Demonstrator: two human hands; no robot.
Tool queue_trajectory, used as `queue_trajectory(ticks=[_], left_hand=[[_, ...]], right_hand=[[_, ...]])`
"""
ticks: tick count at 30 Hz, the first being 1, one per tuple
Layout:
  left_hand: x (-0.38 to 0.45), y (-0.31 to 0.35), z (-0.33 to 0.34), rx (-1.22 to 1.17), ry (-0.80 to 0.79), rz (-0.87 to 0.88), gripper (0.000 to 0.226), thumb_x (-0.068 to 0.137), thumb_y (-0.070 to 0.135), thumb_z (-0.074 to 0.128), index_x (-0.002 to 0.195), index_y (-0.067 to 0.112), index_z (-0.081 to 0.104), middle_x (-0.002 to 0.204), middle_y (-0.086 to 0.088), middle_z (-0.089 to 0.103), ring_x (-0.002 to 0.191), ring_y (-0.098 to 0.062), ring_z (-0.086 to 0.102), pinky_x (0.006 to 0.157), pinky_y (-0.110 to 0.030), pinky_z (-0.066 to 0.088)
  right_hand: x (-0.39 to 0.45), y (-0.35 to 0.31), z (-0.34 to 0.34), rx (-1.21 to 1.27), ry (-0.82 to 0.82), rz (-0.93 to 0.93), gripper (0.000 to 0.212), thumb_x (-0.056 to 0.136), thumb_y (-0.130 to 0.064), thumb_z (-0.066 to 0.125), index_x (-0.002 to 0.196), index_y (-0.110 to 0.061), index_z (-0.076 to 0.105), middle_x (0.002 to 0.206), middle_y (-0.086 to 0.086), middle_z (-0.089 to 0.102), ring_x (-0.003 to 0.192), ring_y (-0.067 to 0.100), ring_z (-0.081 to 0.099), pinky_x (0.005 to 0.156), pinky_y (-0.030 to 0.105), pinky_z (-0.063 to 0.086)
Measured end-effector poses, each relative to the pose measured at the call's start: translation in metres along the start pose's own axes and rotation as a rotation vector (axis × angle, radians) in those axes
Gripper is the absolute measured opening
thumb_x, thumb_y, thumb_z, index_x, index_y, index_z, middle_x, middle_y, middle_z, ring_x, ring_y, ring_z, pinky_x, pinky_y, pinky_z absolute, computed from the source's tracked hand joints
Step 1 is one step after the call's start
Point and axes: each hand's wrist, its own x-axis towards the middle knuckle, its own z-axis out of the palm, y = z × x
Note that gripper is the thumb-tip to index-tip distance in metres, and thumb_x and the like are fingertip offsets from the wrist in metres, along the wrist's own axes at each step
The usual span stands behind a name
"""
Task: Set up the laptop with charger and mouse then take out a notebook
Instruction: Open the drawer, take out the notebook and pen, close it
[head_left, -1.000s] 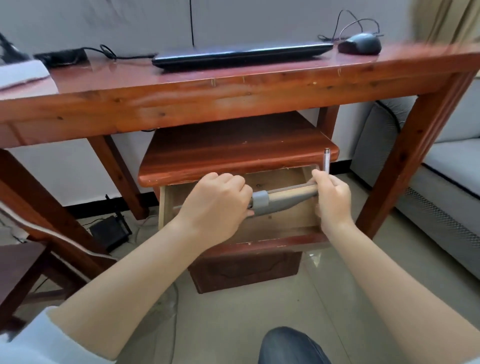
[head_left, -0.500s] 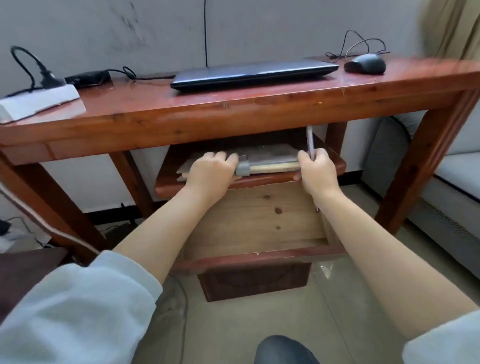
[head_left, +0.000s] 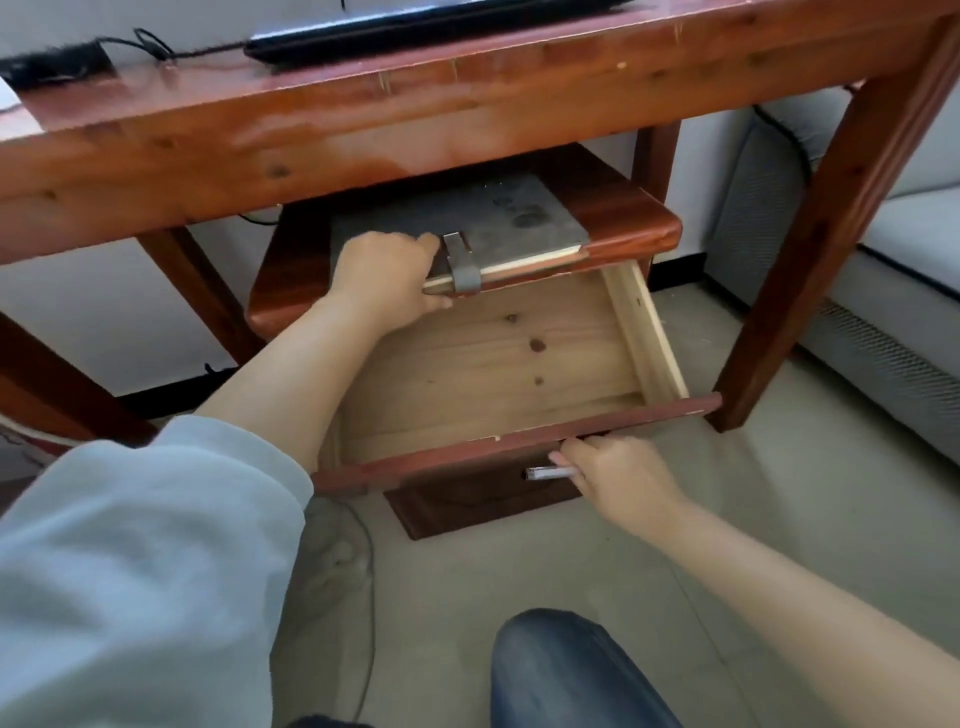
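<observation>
grey notebook (head_left: 467, 221) with strap lies flat, closed.

Left sleeve (head_left: 130, 561): pale grey-blue soft fabric, pushed up the forearm. Right forearm bare. Knee (head_left: 576, 670): dark blue denim, faded.

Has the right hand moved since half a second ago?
Yes. The right hand, holding a pen, dropped from the notebook on the shelf to the open drawer's front.

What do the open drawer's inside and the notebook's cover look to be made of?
Drawer: bare, unfinished pale wood, with visible grain and dark knots; its front rail is stained red-brown. Notebook: grey matte cover, possibly felt or faux leather, smudged with dark marks, and a grey strap closure.
</observation>
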Motion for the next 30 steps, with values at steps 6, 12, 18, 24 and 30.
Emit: queue_trajectory(ticks=[6,12,18,24,30], left_hand=[[0.005,-0.020,-0.009,0.038,0.075,0.047,0.059,0.085,0.055,0.047,0.120,0.008,0.048,0.094,-0.016,0.067,0.080,-0.034,0.063,0.055,-0.031,0.037],[0.011,-0.038,-0.022,-0.005,0.192,0.053,0.050,0.089,0.049,0.044,0.114,0.007,0.054,0.090,-0.015,0.069,0.074,-0.034,0.065,0.052,-0.030,0.035],[0.016,-0.043,-0.019,-0.011,0.208,0.081,0.052,0.090,0.052,0.038,0.116,0.008,0.050,0.093,-0.012,0.068,0.077,-0.032,0.065,0.054,-0.031,0.038],[0.019,-0.053,-0.019,-0.041,0.232,0.103,0.052,0.090,0.050,0.039,0.118,0.007,0.049,0.092,-0.013,0.067,0.075,-0.033,0.064,0.053,-0.031,0.038],[0.015,-0.069,-0.051,-0.139,0.146,0.197,0.040,0.088,0.039,0.055,0.098,0.000,0.060,0.073,-0.014,0.071,0.062,-0.032,0.067,0.048,-0.029,0.042]], right_hand=[[0.030,-0.008,-0.002,-0.031,0.267,0.049,0.046,0.046,-0.020,0.092,0.033,-0.010,0.050,0.025,0.004,0.049,0.021,0.017,0.046,0.028,0.009,0.030],[0.077,-0.003,-0.013,-0.070,0.149,0.116,0.038,0.049,-0.027,0.090,0.067,-0.003,0.065,0.061,0.014,0.067,0.053,0.027,0.066,0.042,0.027,0.055],[0.116,-0.001,0.023,-0.142,-0.030,0.211,0.030,0.082,-0.018,0.064,0.107,-0.006,0.052,0.110,0.014,0.053,0.100,0.028,0.054,0.077,0.033,0.054],[0.139,0.005,0.031,-0.048,-0.134,0.245,0.046,0.077,-0.017,0.063,0.117,-0.004,0.043,0.121,0.016,0.045,0.110,0.030,0.043,0.090,0.036,0.047],[0.131,0.001,-0.013,0.119,-0.386,0.351,0.039,0.084,-0.014,0.052,0.120,-0.002,0.044,0.123,0.016,0.047,0.116,0.030,0.043,0.096,0.037,0.043]])
